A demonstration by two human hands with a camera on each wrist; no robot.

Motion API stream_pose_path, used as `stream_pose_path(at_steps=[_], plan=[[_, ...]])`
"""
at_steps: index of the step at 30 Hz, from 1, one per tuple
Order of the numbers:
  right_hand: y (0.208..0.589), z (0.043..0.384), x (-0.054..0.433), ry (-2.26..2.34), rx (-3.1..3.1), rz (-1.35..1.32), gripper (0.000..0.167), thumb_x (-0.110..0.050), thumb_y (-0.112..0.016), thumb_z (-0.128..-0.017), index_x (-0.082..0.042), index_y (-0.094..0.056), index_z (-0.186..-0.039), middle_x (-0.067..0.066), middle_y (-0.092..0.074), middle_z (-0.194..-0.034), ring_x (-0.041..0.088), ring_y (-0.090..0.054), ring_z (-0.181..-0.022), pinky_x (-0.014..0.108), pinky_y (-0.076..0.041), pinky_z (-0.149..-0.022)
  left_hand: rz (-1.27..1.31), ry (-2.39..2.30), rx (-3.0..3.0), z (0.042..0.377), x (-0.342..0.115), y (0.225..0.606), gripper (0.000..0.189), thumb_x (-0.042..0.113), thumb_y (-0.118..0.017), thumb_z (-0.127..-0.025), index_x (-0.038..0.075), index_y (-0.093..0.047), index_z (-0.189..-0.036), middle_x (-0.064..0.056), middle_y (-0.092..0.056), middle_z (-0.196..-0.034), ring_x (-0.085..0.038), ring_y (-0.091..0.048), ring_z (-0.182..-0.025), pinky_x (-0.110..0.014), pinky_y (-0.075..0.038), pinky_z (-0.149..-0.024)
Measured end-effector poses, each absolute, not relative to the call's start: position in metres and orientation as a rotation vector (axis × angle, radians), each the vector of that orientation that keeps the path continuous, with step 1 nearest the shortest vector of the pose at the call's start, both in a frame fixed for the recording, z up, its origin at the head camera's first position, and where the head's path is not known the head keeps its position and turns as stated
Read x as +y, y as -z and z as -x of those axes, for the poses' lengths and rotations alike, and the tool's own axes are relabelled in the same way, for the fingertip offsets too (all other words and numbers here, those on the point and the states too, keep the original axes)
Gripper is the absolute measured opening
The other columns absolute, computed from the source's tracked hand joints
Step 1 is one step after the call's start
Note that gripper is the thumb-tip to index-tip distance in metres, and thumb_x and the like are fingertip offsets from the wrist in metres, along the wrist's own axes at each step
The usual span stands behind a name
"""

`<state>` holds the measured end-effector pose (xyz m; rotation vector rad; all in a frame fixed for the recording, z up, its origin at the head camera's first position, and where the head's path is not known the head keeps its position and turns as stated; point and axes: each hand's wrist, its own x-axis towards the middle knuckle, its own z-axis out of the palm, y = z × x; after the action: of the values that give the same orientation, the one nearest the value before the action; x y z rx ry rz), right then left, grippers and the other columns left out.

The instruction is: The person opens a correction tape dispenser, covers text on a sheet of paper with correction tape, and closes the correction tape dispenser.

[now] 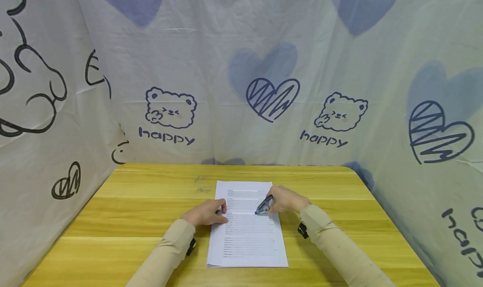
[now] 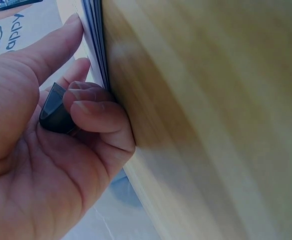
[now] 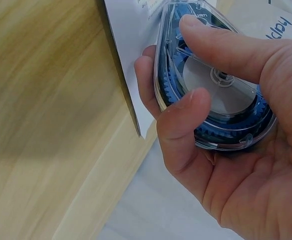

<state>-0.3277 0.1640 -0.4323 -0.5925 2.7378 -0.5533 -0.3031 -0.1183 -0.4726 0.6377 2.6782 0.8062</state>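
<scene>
A stack of printed paper [image 1: 253,259] lies on the wooden table in the head view. My right hand [image 1: 287,199] grips a correction tape [image 1: 266,204] with a clear case, its tip at a line of text right of the page's middle. The right wrist view shows blue gears and a pale reel inside the correction tape [image 3: 215,92], between thumb and fingers. My left hand [image 1: 205,212] rests at the sheets' left edge, thumb on the page. Its curled fingers hold a small dark cap [image 2: 56,111] against the palm, seen in the left wrist view.
The wooden table [image 1: 124,220] extends to both sides of the paper. Behind it hangs a pale curtain [image 1: 219,123] with bears and hearts, and more cloth closes in both sides. Faint dark marks [image 1: 203,190] show on the table left of the sheets.
</scene>
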Motion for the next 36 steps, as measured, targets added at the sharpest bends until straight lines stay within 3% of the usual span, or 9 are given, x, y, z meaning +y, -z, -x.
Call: stream_pose_path(at_steps=[36], plan=[[0.4325,0.3277,0.1725,0.536,2.742,0.613,0.017,-0.008,-0.083,-0.077,-0.010,-0.075,-0.092,-0.002,-0.071,-0.084,0.011,-0.053,-0.067,0.027,-0.043,-0.062,-0.630,-0.770,2.697,0.3022,-0.1160,0.4723,0.021,0.019,-0.071,-0.091,0.009,-0.054,-0.095,-0.001,-0.045,-0.072,-0.015,-0.044,-0.065,-0.026,-0.035,-0.058]])
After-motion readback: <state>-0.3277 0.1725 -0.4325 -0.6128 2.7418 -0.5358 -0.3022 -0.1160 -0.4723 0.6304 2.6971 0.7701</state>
